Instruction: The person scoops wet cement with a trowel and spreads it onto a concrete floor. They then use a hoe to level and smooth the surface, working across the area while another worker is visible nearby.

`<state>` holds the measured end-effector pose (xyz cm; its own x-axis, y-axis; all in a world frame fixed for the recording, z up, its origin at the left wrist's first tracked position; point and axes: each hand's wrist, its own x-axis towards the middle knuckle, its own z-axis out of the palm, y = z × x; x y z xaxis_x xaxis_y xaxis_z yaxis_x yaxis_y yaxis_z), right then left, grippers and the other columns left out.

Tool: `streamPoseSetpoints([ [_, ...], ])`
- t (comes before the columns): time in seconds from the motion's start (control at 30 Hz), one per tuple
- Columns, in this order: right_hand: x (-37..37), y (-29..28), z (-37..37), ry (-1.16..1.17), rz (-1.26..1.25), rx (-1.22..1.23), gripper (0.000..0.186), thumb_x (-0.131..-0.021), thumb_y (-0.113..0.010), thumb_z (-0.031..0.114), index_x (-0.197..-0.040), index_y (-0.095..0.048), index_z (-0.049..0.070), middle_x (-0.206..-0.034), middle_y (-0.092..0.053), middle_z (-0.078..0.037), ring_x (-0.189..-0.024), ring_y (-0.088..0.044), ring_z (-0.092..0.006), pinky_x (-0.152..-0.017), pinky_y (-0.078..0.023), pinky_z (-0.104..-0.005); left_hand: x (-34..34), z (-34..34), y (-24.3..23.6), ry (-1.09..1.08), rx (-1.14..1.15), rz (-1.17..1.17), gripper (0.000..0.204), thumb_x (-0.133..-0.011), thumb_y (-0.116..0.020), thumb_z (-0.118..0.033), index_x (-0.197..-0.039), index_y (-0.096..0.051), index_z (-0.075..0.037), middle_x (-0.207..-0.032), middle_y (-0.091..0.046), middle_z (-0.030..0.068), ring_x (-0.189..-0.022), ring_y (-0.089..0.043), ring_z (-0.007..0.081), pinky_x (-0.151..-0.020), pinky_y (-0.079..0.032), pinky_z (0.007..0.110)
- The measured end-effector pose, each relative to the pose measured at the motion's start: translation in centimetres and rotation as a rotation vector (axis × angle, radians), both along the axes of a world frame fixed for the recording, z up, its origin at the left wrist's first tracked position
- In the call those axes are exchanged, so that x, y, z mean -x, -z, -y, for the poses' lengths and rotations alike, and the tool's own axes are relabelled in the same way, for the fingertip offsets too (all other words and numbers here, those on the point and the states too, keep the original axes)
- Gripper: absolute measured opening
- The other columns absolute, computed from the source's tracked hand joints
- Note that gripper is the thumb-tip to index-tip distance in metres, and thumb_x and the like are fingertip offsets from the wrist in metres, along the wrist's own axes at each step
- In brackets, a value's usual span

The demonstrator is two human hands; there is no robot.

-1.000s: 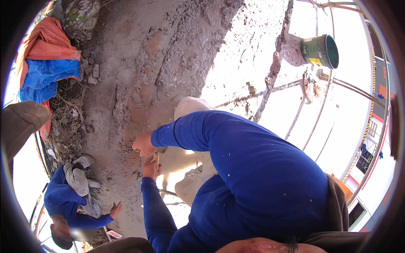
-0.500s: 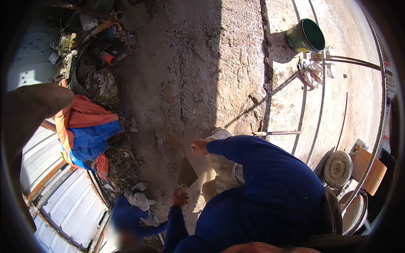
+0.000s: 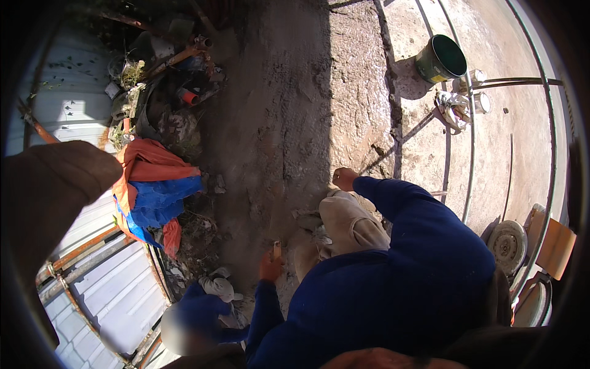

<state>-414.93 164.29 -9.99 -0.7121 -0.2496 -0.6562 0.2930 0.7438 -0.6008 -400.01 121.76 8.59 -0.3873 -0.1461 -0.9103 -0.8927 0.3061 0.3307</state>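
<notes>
My left hand (image 3: 270, 266) is closed round the wooden handle (image 3: 277, 251) of a trowel, low in the middle of the view; its blade is hard to make out against the shaded mud. My right hand (image 3: 344, 179) is curled closed higher up and to the right, by my bent knee in beige trousers (image 3: 341, 218). Whatever it may hold is too small to tell. Around both hands lies a strip of wet grey mortar or mud (image 3: 264, 141), shaded on the left and sunlit along its right part.
A co-worker (image 3: 203, 310) in blue crouches at lower left. Orange and blue tarps (image 3: 153, 203), pipes and rubble (image 3: 193, 96) line the left. A green bucket (image 3: 439, 61), smaller pails (image 3: 481, 103) and long rods (image 3: 472, 154) lie right, with round discs (image 3: 507, 246) and a board (image 3: 556, 255) below.
The view has swung, bringing metal sheets and discs into sight. My right hand has left the trowel's vicinity and moved up and to the right; my left hand still grips the handle.
</notes>
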Motion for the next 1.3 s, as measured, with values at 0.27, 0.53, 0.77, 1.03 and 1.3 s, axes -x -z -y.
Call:
streamPoseSetpoints([
  [0.27, -7.4, -5.0, 8.7, -0.068, -0.001, 0.089, 0.035, -0.093, -0.063, 0.036, -0.104, -0.075, 0.005, -0.107, -0.076, -0.022, -0.103, -0.073, -0.0407, -0.089, -0.057, -0.0494, -9.4, 8.4, 3.9, 0.001, 0.019, 0.065, 0.057, -0.096, -0.067, -0.011, -0.151, -0.052, -0.003, -0.097, -0.072, 0.0166, -0.074, -0.07, 0.0226, -0.06, -0.057, 0.04],
  [0.53, -11.0, -2.8, 4.2, -0.315, -0.205, -0.153, 0.036, -0.09, -0.064, 0.037, -0.103, -0.076, 0.006, -0.107, -0.076, -0.021, -0.105, -0.073, -0.0398, -0.091, -0.057, -0.0495, -16.6, 11.9, 2.1, 0.377, 0.142, -0.062, 0.053, -0.097, -0.069, -0.022, -0.145, -0.057, -0.005, -0.106, -0.073, 0.0203, -0.086, -0.069, 0.0297, -0.07, -0.055, 0.044],
  [0.77, -10.2, -11.8, 10.4, 0.075, -0.155, 0.131, 0.035, -0.092, -0.065, 0.036, -0.105, -0.074, 0.005, -0.105, -0.076, -0.021, -0.104, -0.073, -0.0405, -0.089, -0.056, -0.0503, -23.4, 20.7, 8.0, 0.703, 0.383, -0.171, 0.053, -0.099, -0.066, -0.045, -0.134, -0.067, -0.006, -0.119, -0.073, 0.0232, -0.117, -0.067, 0.042, -0.095, -0.053, 0.052],
  [1.03, -14.9, -10.2, -3.3, -0.178, -0.314, -0.275, 0.026, -0.091, -0.068, 0.03, -0.102, -0.078, 0.009, -0.102, -0.077, -0.015, -0.102, -0.075, -0.0347, -0.087, -0.061, -0.0467, -8.2, 12.0, 2.5, 0.71, 0.193, -0.078, 0.047, -0.095, -0.066, -0.024, -0.137, -0.062, -0.003, -0.099, -0.073, 0.0174, -0.083, -0.069, 0.0298, -0.073, -0.055, 0.046],
  [1.3, -12.6, -9.1, -8.0, 0.145, -0.193, -0.246, 0.025, -0.093, -0.064, 0.028, -0.103, -0.079, 0.011, -0.103, -0.078, -0.018, -0.102, -0.074, -0.0373, -0.088, -0.061, -0.0478, 6.1, 4.6, 0.9, 0.42, 0.068, -0.066, 0.063, -0.091, -0.073, -0.013, -0.148, -0.051, 0.002, -0.088, -0.071, 0.0158, -0.062, -0.066, 0.0216, -0.055, -0.052, 0.042],
])
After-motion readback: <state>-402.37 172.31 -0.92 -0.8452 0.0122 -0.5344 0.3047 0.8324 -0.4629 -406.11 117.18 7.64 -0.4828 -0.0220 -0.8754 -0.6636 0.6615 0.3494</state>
